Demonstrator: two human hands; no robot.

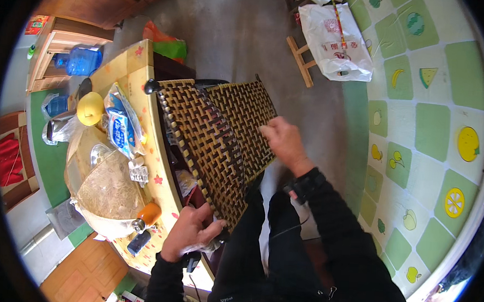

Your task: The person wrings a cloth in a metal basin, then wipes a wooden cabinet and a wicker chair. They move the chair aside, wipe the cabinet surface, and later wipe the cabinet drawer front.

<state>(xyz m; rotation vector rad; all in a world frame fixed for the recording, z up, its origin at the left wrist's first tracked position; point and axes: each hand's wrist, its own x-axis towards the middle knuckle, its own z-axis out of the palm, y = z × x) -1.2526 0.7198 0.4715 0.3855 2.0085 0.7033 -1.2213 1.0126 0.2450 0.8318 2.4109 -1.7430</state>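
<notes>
A chair with a woven brown and tan wicker back and seat (213, 145) lies tilted in front of me, against the side of a table. My left hand (194, 230) is at its near lower corner, with thumb and fingers around the frame's end. A bit of clear plastic shows under that wrist. My right hand (281, 140), slightly blurred, is at the right edge of the woven panel with its fingers curled; whether it grips the edge I cannot tell. A dark round knob (151, 86) caps the frame's far left corner.
The table (159, 163) at left bears a yellow fruit (90, 108), a blue-white packet (120, 124), a mesh food cover (110, 187) and an orange bottle (149, 214). A white plastic bag (338, 41) hangs over a wooden stool at upper right, beside the wall.
</notes>
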